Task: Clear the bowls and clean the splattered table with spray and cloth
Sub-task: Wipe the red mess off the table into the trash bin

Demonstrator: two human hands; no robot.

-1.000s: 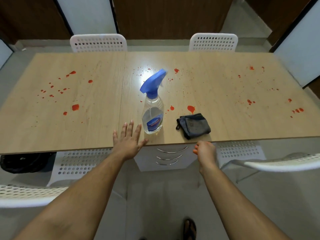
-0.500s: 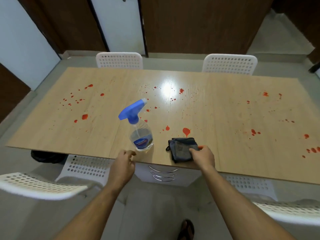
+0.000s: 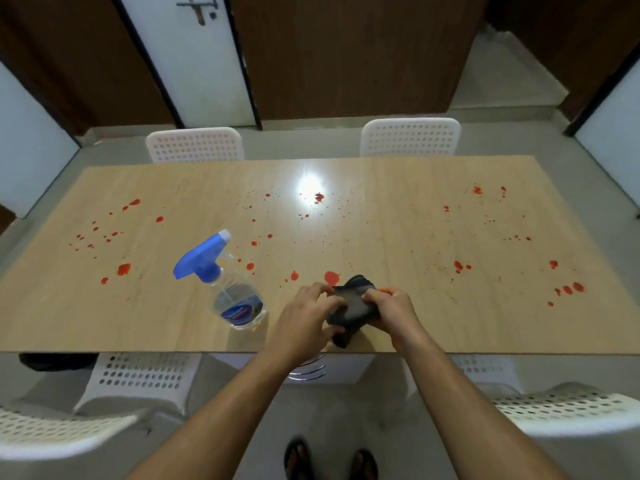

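Observation:
A dark grey cloth [image 3: 351,308] hangs just above the near edge of the wooden table [image 3: 381,230]. My left hand [image 3: 306,315] grips its left side and my right hand [image 3: 391,311] grips its right side. A clear spray bottle [image 3: 228,289] with a blue trigger head stands upright on the table, a little to the left of my left hand. Red splatters [image 3: 331,277] dot the tabletop on the left, middle and right. No bowls are in view.
Two white perforated chairs [image 3: 194,145] stand at the far side of the table. Other white chairs [image 3: 568,410] sit at the near side, left and right of me. A white drawer unit [image 3: 332,370] is under the table's near edge. My sandalled feet [image 3: 329,459] are on the grey floor.
My right hand moved from the table edge onto the cloth and lifted it. My left hand left the spot beside the bottle and took hold of the cloth's left side. The camera rose.

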